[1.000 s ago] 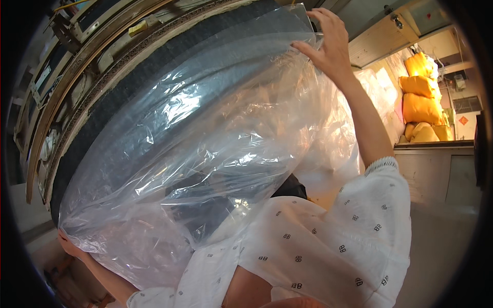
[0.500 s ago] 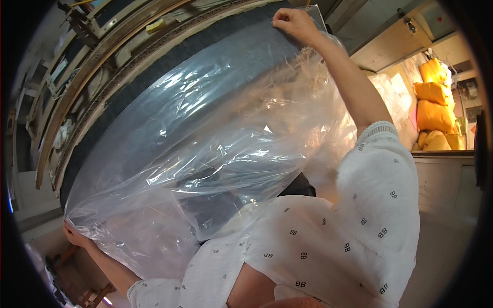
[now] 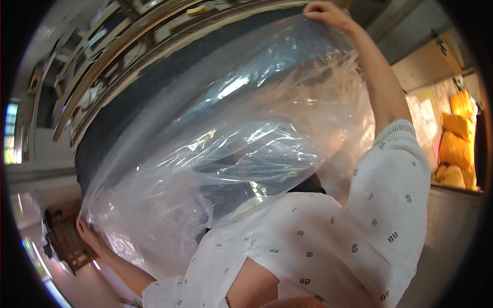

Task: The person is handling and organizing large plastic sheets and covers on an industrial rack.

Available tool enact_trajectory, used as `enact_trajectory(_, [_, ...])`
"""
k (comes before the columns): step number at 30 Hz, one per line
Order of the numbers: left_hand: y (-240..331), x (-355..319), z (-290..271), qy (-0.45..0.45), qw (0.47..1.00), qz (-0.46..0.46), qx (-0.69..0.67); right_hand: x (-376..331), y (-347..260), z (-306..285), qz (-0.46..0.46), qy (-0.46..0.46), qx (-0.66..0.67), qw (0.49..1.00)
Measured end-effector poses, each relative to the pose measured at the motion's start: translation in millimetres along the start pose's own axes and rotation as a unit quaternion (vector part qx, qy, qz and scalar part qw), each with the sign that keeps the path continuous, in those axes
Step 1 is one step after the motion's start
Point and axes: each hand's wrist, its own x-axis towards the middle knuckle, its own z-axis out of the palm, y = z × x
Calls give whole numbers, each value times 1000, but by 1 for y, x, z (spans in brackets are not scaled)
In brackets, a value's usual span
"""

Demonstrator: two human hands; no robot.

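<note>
A large clear plastic sheet (image 3: 246,133) is stretched between my two hands, wrinkled and shiny, and it hangs down toward my body. My right hand (image 3: 328,15), far off at the upper right, pinches one corner of it. My left hand (image 3: 88,232), at the lower left, grips another edge; its fingertips are partly hidden by the plastic. Beneath the sheet lies a dark work surface (image 3: 110,126), seen along its far side and dimly through the plastic.
Long wooden rails (image 3: 102,66) run behind the dark surface, with a small yellow block (image 3: 196,10) on them. Orange bundles (image 3: 456,138) are stacked at the right, near a wooden panel (image 3: 423,61). A brown wooden stool-like frame (image 3: 69,238) stands at lower left, below a window (image 3: 11,133).
The view has swung, so the surroundings shift and a window shows at the left. Both hands keep their hold on the plastic sheet, whose folds have shifted and billowed.
</note>
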Motion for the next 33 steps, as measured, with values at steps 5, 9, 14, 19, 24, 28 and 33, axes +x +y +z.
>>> enact_trajectory(5, [50,51,78,68,983,88,-148,25,-36,-74,-102,324,327,882])
enact_trajectory(9, [11,144,154,-33,967,191,-168,60,71,-56,-26,329,-32,944])
enact_trajectory(14, [-25,203,175,4,989,150,-10,74,79,43,7,378,225,898])
enact_trajectory(19, [2,215,242,-29,991,127,-24,72,81,31,81,377,51,921])
enact_trajectory(24, [-10,247,241,-29,990,117,-78,83,69,38,98,376,10,921])
enact_trajectory(28, [-31,292,242,-26,986,157,58,84,87,24,75,408,-77,907])
enact_trajectory(33, [-62,335,211,35,970,164,174,91,87,37,81,478,-121,866])
